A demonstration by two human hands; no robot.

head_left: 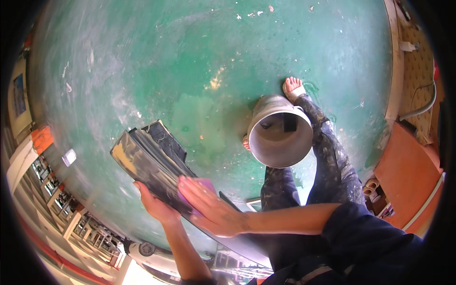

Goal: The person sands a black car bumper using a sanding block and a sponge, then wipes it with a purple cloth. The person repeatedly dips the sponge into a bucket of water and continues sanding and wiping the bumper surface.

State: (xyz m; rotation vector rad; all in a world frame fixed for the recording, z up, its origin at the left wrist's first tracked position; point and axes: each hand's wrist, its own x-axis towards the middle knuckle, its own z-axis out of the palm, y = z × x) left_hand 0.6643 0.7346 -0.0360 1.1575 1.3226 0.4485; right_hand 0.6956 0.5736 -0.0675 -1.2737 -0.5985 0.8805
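Note:
A long dark moulded panel [159, 173], like a car bumper or trim piece, slants from the left middle toward my lap. Tan filler-like patches and pale smears mark its far end. My left hand [161, 206] grips the lower edge, thumb up along the side and the other fingers hidden beneath. Across the upper face lies my right hand [209, 209], fingers stretched and pressing a purple pad [207, 183] against the surface. Most of the pad is covered by the palm. A pale grey bucket [280, 154] stands by my legs; dark shapes show inside it.
The green floor [152, 71] is scuffed, with pale specks and a wet-looking patch. On the right are an orange cabinet [408, 175] and a pegboard [418, 61] with a hose. A white car [159, 261] and shelves [85, 232] stand at lower left.

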